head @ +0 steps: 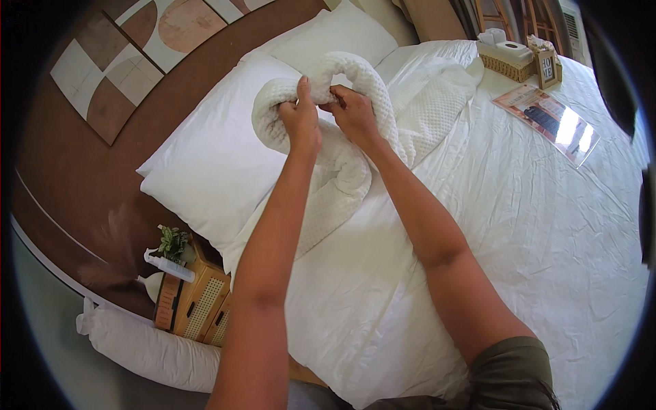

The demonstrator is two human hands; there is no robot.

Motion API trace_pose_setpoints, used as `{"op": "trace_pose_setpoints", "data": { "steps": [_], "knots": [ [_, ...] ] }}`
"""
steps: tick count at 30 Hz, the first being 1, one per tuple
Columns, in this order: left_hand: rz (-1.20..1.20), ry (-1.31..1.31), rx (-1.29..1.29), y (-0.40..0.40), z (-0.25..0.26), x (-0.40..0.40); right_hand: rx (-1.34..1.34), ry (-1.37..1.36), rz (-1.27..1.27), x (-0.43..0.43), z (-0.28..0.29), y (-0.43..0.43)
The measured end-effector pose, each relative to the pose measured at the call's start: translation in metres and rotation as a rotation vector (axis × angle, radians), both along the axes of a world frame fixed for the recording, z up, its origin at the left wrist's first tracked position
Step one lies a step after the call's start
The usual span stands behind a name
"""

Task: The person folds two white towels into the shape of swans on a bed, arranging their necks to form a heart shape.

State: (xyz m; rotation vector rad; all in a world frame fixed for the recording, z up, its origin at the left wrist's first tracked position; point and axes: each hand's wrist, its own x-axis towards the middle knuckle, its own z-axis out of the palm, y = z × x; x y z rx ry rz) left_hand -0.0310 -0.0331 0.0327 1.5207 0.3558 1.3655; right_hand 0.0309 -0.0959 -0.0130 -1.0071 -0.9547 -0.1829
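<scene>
A white waffle-textured cloth, perhaps a towel (382, 95), is rolled and bent into curves above the bed. My left hand (302, 118) grips one curled part of it, thumb pointing up. Close beside it, my right hand (353, 110) pinches the cloth at the inner end of the other loop. Below the hands, part of the roll folds back on itself over the white bed sheet (369, 287). White pillows (220, 148) lie behind and to the left. More waffle-textured cloth (435, 97) is spread flat to the right of the roll.
On the bed's far right stand a woven tissue basket (505, 64) and a small framed sign (547, 69), near a glossy printed sheet (548, 120). At left, a wooden nightstand (197, 297) bears a spray bottle (171, 267) and a potted plant (173, 243). A white bolster (148, 351) lies beside it.
</scene>
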Motion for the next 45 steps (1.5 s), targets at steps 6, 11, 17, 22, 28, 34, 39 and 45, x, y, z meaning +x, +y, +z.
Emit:
{"op": "trace_pose_setpoints", "data": {
  "steps": [6,11,17,22,28,34,39,45],
  "knots": [
    [0.067,0.032,0.104,0.004,-0.01,0.023,0.033,0.021,0.287,0.032,-0.003,-0.001],
    [0.278,0.445,0.484,-0.003,-0.016,0.023,0.002,0.091,-0.045,0.036,-0.003,0.0],
    [0.27,0.458,0.488,0.01,-0.015,0.018,0.153,0.039,-0.155,0.029,0.0,0.001],
    [0.168,0.401,0.359,0.012,-0.014,0.023,0.095,-0.132,-0.318,0.027,-0.009,0.007],
    [0.05,0.372,0.168,0.007,-0.005,0.022,0.141,-0.209,-0.308,0.029,-0.013,0.012],
    [0.008,0.51,0.157,-0.002,0.007,0.016,-0.092,-0.321,-0.231,0.039,-0.013,0.002],
    [0.022,0.495,0.124,-0.002,0.01,0.017,-0.13,-0.428,-0.21,0.032,-0.011,-0.008],
    [-0.04,0.508,0.16,0.003,0.011,0.018,-0.153,-0.217,-0.275,0.02,-0.009,-0.001]
  ]
}}
